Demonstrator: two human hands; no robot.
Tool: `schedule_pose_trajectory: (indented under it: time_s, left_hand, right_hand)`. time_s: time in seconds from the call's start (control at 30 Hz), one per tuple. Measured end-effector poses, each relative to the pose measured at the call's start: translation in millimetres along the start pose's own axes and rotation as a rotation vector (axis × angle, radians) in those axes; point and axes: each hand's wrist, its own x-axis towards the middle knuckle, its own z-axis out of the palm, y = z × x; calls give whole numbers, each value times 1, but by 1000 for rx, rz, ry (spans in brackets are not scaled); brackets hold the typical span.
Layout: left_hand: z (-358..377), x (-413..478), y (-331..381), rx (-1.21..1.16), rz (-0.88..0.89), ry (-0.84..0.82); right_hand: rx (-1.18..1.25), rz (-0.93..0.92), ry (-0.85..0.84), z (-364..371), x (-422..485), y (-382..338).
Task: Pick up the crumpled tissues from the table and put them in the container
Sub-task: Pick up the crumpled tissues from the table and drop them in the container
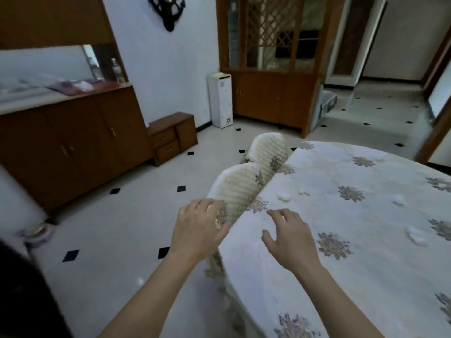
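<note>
Head view is showing both hands spread and gripping nothing: the left hand (199, 230) is hovering off the bench (366, 276) edge, the right hand (290, 236) over its floral cloth. Crumpled tissues are lying beyond the right hand, one near tissue (284, 197) just ahead, others (415, 235) well apart to the right. Motion blur is smearing their shapes, so no long axis shows. No container is identifiable.
</note>
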Motion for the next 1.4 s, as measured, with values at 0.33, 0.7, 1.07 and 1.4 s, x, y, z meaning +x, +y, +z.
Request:
schedule_pose_trajectory:
  time_s: [0.33, 0.7, 1.07, 1.4]
  left_hand:
    - [-8, -47, -131, 107, -276, -34]
    - [33, 2, -320, 90, -340, -65]
    - [67, 80, -445, 53, -307, -81]
    - [133, 179, -504, 45, -281, -106]
  right_hand:
    - [110, -262, -72, 79, 51, -118]
    - [128, -257, -97, 184, 179, -231]
    - [91, -211, -105, 250, 273, -300]
    - [79, -146, -127, 319, 377, -295]
